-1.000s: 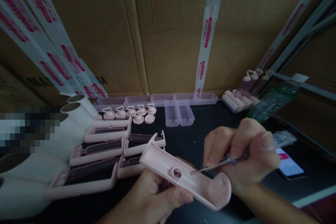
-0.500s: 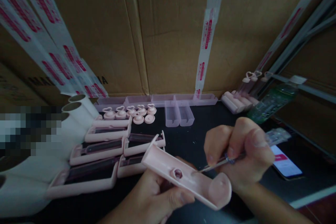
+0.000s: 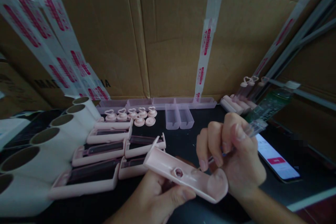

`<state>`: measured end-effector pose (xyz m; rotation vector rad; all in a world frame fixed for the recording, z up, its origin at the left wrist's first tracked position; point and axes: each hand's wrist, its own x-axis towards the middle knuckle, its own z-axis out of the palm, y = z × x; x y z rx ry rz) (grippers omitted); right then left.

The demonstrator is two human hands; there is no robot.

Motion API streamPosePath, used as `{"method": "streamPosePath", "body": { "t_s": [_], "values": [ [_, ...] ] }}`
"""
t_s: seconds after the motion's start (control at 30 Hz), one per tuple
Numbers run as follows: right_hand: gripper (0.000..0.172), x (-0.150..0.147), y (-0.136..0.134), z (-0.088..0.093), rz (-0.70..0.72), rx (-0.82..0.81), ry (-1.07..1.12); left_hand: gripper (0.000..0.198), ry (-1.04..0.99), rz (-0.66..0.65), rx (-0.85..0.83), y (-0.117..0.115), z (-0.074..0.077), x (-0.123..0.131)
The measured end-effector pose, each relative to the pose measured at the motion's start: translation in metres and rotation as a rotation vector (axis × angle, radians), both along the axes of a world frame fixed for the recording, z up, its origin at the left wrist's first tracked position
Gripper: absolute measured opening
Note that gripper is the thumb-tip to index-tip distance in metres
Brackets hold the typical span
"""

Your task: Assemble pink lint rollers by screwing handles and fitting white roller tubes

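Note:
My left hand (image 3: 162, 197) grips a pale pink trough-shaped plastic shell (image 3: 164, 159) from below, its thumb along the near edge. The shell lies tilted, hollow side up, with a raised end wall and a small hole in its floor. My right hand (image 3: 231, 154) is closed round a screwdriver (image 3: 256, 127) with a clear handle. Its thin shaft slants down to the left into the shell, right of the hole; fingers partly cover it and the very tip is hard to make out.
Pink frames (image 3: 86, 190) with clear inserts lie at left beside white tubes (image 3: 61, 143). Behind are heart-topped pink caps (image 3: 122, 114) and lilac trays (image 3: 173, 126). A phone (image 3: 279, 161), a green bottle (image 3: 273, 103) and pink cylinders (image 3: 231, 105) are at right. Cardboard (image 3: 173, 42) stands behind.
My right hand has shifted slightly left and turned, its fingers looser round the screwdriver, and the handle has swung up and left. My left hand and the shell are nearly unmoved.

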<state>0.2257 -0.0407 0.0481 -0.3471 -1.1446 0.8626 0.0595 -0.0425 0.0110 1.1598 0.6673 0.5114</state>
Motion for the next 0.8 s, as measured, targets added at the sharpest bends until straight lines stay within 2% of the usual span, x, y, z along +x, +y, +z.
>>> {"method": "streamPosePath", "body": {
  "t_s": [0.23, 0.4, 0.7, 0.8],
  "values": [
    [0.044, -0.0034, 0.004, 0.0002, -0.083, -0.024, 0.052, 0.051, -0.044, 0.039, 0.012, -0.0028, 0.0034, 0.0006],
    [0.045, -0.0042, 0.0063, 0.0018, -0.078, 0.015, 0.061, 0.04, -0.079, 0.034, 0.011, -0.0029, 0.0044, 0.0004],
    [0.044, -0.0014, 0.0055, 0.0018, -0.048, 0.021, 0.039, 0.04, -0.093, 0.059, 0.067, -0.0021, 0.0019, 0.0015],
    [0.045, -0.0021, 0.0066, 0.0012, -0.047, 0.061, 0.054, 0.041, -0.098, 0.037, 0.038, -0.0024, 0.0008, 0.0011]
  ]
}}
